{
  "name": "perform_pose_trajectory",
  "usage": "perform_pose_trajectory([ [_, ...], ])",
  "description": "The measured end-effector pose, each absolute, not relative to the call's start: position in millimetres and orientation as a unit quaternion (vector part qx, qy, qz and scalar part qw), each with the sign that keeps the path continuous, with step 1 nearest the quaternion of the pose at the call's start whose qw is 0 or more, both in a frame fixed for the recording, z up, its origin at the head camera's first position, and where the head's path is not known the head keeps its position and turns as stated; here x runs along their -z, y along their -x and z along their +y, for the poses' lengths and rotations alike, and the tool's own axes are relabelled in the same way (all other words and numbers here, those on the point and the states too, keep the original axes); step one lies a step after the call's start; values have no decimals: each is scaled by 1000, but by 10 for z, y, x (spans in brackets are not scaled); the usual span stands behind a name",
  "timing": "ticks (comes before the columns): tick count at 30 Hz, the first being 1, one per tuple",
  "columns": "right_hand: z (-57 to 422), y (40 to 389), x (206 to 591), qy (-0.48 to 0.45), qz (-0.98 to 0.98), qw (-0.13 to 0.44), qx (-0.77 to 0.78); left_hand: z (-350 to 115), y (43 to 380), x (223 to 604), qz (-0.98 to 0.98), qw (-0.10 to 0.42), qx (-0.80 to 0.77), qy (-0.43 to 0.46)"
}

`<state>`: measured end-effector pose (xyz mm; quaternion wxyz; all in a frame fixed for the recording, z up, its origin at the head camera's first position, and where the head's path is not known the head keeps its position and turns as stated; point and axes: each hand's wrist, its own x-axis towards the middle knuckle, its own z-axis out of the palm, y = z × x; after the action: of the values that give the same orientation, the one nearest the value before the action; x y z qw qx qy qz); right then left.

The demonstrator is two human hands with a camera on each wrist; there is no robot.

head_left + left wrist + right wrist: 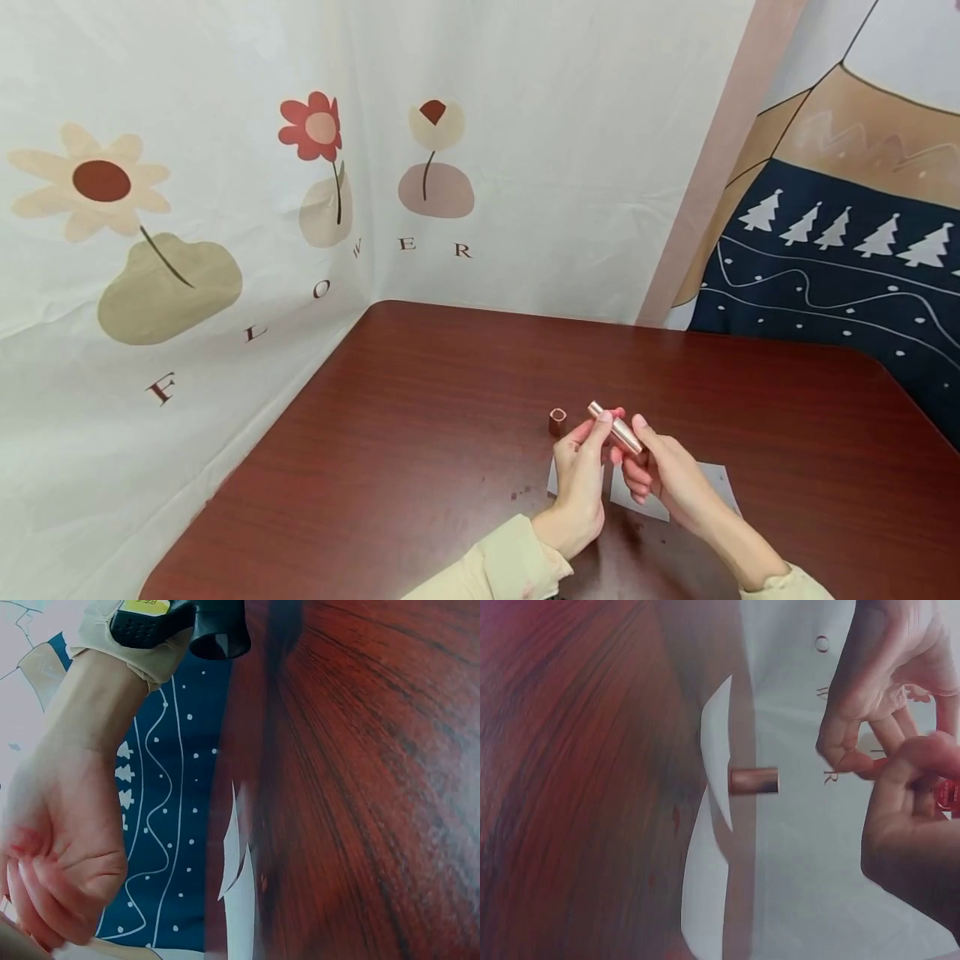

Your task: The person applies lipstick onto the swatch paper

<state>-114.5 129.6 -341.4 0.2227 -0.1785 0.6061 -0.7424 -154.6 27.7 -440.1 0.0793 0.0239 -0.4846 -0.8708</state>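
Observation:
A shiny rose-gold lipstick tube [627,437] is held between both hands above the table. My left hand [577,487] pinches its narrower part between thumb and fingers. The right hand [681,482] grips the wider base, thumb along the side. A red label on the base end [949,795] shows at the right edge of the right wrist view. Standing upright on the table, just beyond the left hand, is a rose-gold cap [557,423] with its opening upward. In the left wrist view the tube is hidden, while the right hand [64,840] appears with curled fingers.
White paper [718,482] lies on the dark red wooden table [390,450] beneath the hands, its edges curling up. A white curtain [540,150] with flower prints borders the back and left; a navy tree-patterned one [810,283] hangs at right.

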Motion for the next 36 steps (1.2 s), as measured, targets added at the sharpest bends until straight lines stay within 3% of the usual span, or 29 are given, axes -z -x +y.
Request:
perform_pose_trajectory([
  [5, 1284, 1118, 3452, 132, 663, 159, 720, 280, 1521, 4420, -469, 93, 878, 1],
  [12, 1324, 1084, 3484, 152, 628, 186, 740, 285, 1381, 4311, -501, 117, 857, 14],
  [18, 1298, 1059, 3525, 118, 671, 148, 717, 291, 1328, 4306, -523, 121, 843, 26],
  [20, 1292, 1056, 3543, 113, 683, 136, 709, 254, 1300, 4275, -538, 98, 837, 15],
  [27, 1348, 1179, 3465, 146, 742, 64, 651, -165, 1069, 3535, -657, 24, 753, -24],
  [30, 1384, 1248, 3432, 166, 777, 30, 606, -416, 1136, 3512, -754, 32, 655, 32],
  [36, 1442, 1307, 3482, 177, 829, 42, 528, -792, 1211, 3615, -904, 26, 395, 164],
])
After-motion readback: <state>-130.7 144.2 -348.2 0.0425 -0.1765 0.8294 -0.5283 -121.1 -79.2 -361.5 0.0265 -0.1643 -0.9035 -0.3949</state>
